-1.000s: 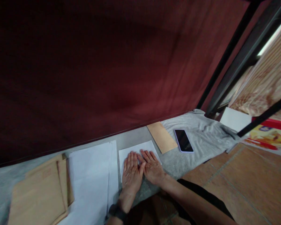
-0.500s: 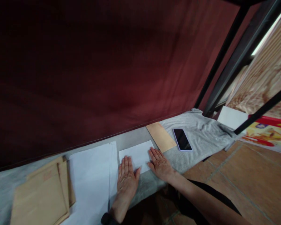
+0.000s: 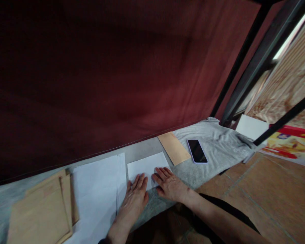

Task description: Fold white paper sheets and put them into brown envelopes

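A white sheet of paper [image 3: 146,164], seemingly folded, lies flat on the grey cloth. On its near left part rests my left hand [image 3: 136,195], palm down with fingers stretched out. My right hand [image 3: 170,184] lies flat on the near right part, its fingers also extended. Neither hand grips anything. Just beyond the right hand is a single brown envelope [image 3: 174,148]. To the left of my left hand, larger white sheets [image 3: 96,189] are stacked.
Several brown envelopes [image 3: 40,213] are piled at the far left. A phone [image 3: 197,151] with a purple edge lies on the grey cloth [image 3: 221,142] at the right. Dark red fabric [image 3: 117,84] rises behind. Black metal bars [image 3: 244,57] and a tiled floor [image 3: 266,186] are at the right.
My hands have come closer together on the paper. The left hand has turned to the right, and the right hand has slid left and slightly toward me.
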A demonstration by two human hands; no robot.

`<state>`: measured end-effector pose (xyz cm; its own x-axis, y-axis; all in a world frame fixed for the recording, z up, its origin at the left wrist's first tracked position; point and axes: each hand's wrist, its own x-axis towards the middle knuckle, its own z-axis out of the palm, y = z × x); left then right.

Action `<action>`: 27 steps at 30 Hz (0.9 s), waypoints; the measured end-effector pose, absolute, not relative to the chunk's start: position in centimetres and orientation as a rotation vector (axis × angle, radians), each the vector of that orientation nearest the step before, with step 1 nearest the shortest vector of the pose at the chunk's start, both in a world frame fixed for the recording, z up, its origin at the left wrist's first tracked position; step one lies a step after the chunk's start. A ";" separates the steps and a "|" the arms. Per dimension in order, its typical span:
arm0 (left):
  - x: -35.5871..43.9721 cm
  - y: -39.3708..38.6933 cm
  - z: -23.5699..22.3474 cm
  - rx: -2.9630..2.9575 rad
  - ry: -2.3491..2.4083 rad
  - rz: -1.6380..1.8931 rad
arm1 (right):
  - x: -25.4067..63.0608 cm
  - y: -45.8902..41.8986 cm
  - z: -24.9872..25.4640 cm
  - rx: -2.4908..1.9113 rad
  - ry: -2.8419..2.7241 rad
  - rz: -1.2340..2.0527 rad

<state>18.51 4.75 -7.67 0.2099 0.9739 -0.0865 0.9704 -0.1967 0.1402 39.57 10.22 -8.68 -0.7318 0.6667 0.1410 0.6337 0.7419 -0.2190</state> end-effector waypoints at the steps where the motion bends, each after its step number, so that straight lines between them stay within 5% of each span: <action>1: 18.5 4.7 -7.4 2.308 1.873 0.012 | 39.5 10.2 -8.6 -1.041 -2.732 0.229; 9: 19.2 4.9 -6.0 2.425 1.921 0.159 | 38.3 10.3 -7.8 -1.011 -2.677 0.218; 13: 18.6 5.5 -4.2 2.328 1.954 0.898 | 38.2 11.4 -5.9 -1.018 -2.536 0.396; 17: 17.6 6.1 -3.6 1.381 1.946 1.614 | 38.8 13.0 -4.0 -1.057 -1.882 0.902; 22: 17.4 6.5 -4.0 0.703 1.408 1.344 | 38.3 13.7 -4.4 -0.941 -1.228 1.482; 27: 18.3 6.4 -5.1 0.643 1.393 1.297 | 37.0 13.6 -8.2 -1.114 -1.339 1.468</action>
<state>18.28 6.43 -5.09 -0.2784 0.9007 -0.3334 -0.2690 0.2601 0.9273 37.03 13.61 -8.18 -0.2550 0.9642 -0.0725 -0.0160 -0.0791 -0.9967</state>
